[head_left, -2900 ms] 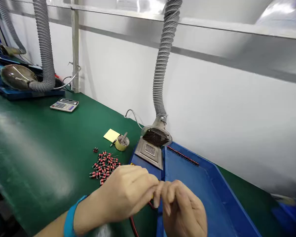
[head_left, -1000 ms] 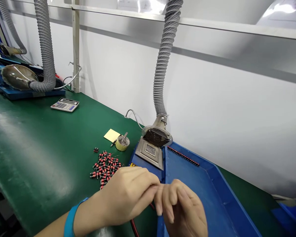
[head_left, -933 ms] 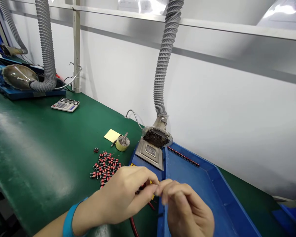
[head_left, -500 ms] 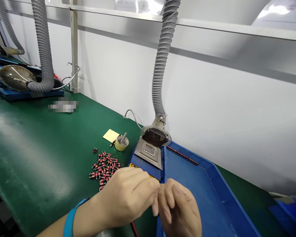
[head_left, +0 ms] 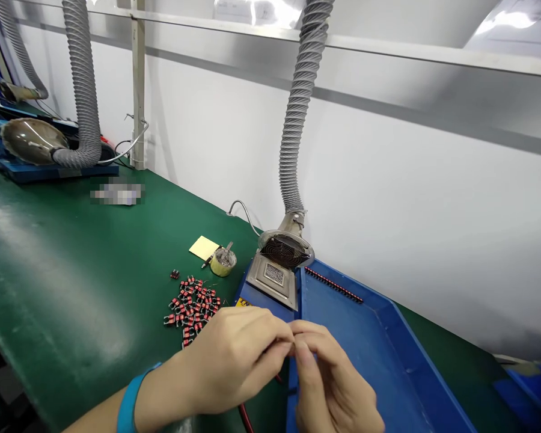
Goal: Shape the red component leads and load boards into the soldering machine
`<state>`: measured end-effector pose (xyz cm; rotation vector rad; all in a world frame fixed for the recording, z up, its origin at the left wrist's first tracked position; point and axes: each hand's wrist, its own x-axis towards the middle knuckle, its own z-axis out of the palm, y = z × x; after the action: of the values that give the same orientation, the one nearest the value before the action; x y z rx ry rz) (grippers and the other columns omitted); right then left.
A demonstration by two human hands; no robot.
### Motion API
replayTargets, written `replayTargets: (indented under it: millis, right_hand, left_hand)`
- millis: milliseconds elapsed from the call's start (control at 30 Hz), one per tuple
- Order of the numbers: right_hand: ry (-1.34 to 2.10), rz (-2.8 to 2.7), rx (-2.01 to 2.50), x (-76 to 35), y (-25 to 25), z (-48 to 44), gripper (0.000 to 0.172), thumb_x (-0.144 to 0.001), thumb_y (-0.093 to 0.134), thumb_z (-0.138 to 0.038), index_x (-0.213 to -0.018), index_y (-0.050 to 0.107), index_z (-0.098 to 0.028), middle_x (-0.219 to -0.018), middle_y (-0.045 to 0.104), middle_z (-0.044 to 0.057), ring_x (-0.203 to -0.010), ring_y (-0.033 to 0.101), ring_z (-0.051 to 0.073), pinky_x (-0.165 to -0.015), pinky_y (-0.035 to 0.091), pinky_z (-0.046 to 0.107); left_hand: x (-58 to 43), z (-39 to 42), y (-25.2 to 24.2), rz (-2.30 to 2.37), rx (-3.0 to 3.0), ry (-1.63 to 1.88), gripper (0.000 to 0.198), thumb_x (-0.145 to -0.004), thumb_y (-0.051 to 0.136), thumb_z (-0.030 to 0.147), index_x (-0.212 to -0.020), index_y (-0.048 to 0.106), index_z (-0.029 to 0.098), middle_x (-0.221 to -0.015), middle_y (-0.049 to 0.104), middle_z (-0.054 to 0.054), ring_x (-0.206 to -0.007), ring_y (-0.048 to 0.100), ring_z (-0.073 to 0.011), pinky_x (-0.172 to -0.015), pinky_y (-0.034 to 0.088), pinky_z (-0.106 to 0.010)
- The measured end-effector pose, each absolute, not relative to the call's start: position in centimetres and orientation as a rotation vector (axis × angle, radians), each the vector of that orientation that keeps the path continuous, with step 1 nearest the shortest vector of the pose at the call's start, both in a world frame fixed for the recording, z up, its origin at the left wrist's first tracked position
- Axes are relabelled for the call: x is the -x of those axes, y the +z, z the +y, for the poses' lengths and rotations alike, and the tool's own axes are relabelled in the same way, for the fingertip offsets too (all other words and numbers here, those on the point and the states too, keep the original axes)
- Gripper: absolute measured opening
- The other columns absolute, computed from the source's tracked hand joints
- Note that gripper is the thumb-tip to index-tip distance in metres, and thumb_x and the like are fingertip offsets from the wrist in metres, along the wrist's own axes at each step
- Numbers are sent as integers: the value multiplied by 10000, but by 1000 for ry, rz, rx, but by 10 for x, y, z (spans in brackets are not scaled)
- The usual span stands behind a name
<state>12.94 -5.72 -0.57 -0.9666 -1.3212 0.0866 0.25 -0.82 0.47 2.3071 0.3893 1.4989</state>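
My left hand point(head_left: 234, 361) and my right hand point(head_left: 329, 385) meet fingertip to fingertip at the near corner of a blue tray point(head_left: 388, 361). Both are closed in a pinch around something small that the fingers hide. A blue band circles my left wrist. Just left of my left hand lies a pile of small red and black components point(head_left: 190, 304) on the green mat. A red cable point(head_left: 243, 416) runs under my hands. A metal solder pot on a blue base point(head_left: 273, 278) stands right behind my fingers.
A grey flexible hose point(head_left: 297, 114) drops to a fan grille point(head_left: 285, 251) over the pot. A yellow cup point(head_left: 223, 261) and a yellow note point(head_left: 204, 247) sit nearby. A row of red parts point(head_left: 333, 284) lies in the tray. Farther left stand a blurred device point(head_left: 116, 193) and another hose.
My right hand's fingers have turned and shifted slightly against my left fingertips. The hands stay at the same spot by the tray corner; the view wobbles a little.
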Motion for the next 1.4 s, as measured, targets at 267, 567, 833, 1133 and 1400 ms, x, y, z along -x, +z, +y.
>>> replayTargets:
  millis: [267,567,833,1133,1400]
  right_hand:
    - [602,-1319,764,-145,-1,-56,182,-905,575,-233,-754,671,-204,-617,632,27,-630,633,177,-596,539,296]
    - [354,-1296,816,-132,-6,-58,125,-885,601,-122,-848,675,-216,-710,657,13,-714,648,173,-639,531,287]
    - [451,-1187,756,-148,-1,-56,128,-881,602,-147,-763,641,-181,-615,608,0,-651,608,148,-642,499,264]
    - [1177,-757,736,-122,-21,-43,214,-769,773,-336,-967,716,-278,-965,704,28,-868,685,188,-803,566,329]
    - [1179,-754,745,-117,-24,-41,98,-759,792,-279,-843,746,-260,-837,710,7,-807,671,108,-764,544,187]
  left_hand:
    - [1,-10,6,393,-2118,1366,150,-939,465,137,-858,587,167,-720,636,8,-623,556,-98,-606,446,-190]
    - [4,-11,9,376,-1976,1184,118,-900,504,133,-854,606,173,-745,627,18,-657,546,-91,-637,425,-179]
    - [6,-8,12,403,-1726,1146,70,-883,538,141,-860,582,191,-728,543,38,-662,486,-87,-624,393,-186]
    - [1,-3,7,279,-1293,1003,452,-859,658,166,-1280,522,263,-1252,633,-43,-1160,572,-161,-947,459,-242]
    - [4,10,14,360,-1231,1088,80,-777,717,208,-819,784,195,-922,764,-59,-950,687,-211,-822,555,-286]
